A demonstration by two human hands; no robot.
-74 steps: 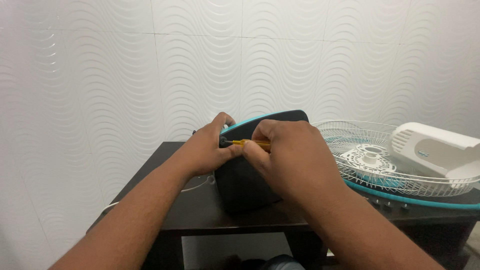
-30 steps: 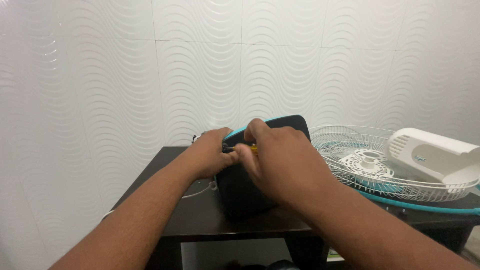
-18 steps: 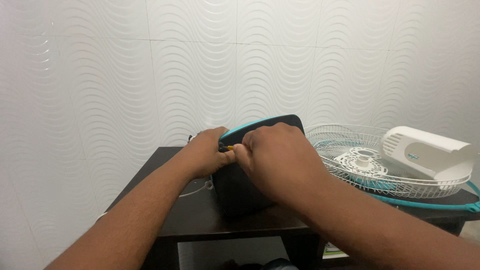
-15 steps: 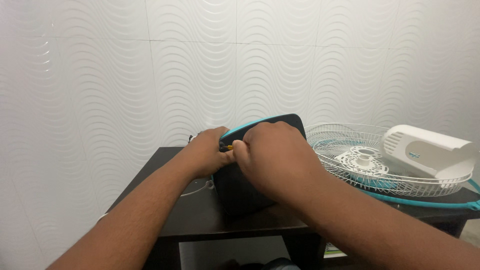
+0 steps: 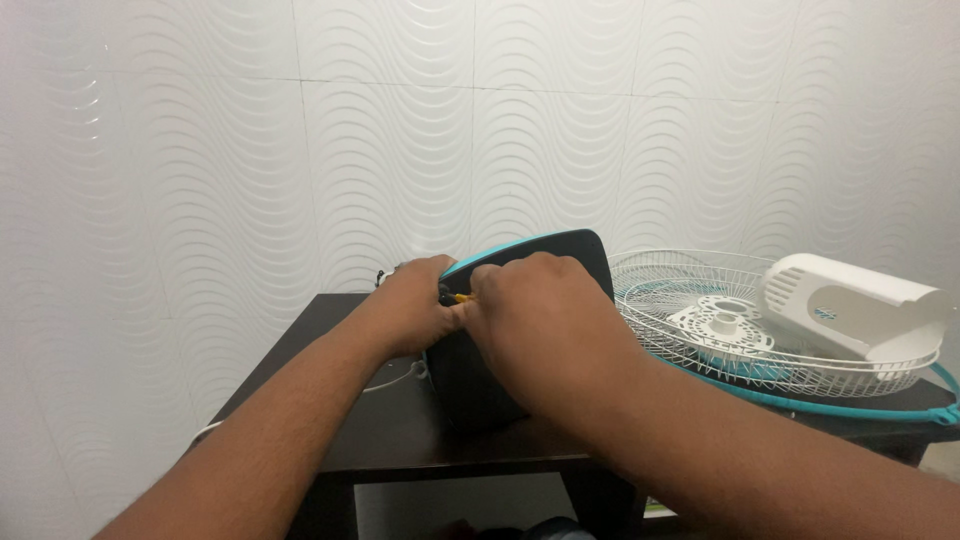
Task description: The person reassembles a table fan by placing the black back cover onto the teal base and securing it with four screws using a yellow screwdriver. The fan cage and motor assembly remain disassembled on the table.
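A dark fan base (image 5: 480, 380) with a teal edge stands tilted on edge on the dark table (image 5: 390, 430). My left hand (image 5: 415, 305) grips its upper left edge and steadies it. My right hand (image 5: 540, 320) is closed around a yellow-handled screwdriver (image 5: 461, 297). Only a short bit of the handle shows between my hands, with its tip at a dark spot on the base's upper left corner.
A white wire fan guard (image 5: 740, 320) with a teal rim lies flat at the right, and a white motor housing (image 5: 850, 305) rests on it. A white cord (image 5: 390, 375) runs off the table's left. A wavy white tiled wall (image 5: 300, 150) stands close behind.
My right hand has slid left along the screwdriver, covering nearly all of the yellow handle. The left hand keeps its hold on the base. The view shifted slightly.
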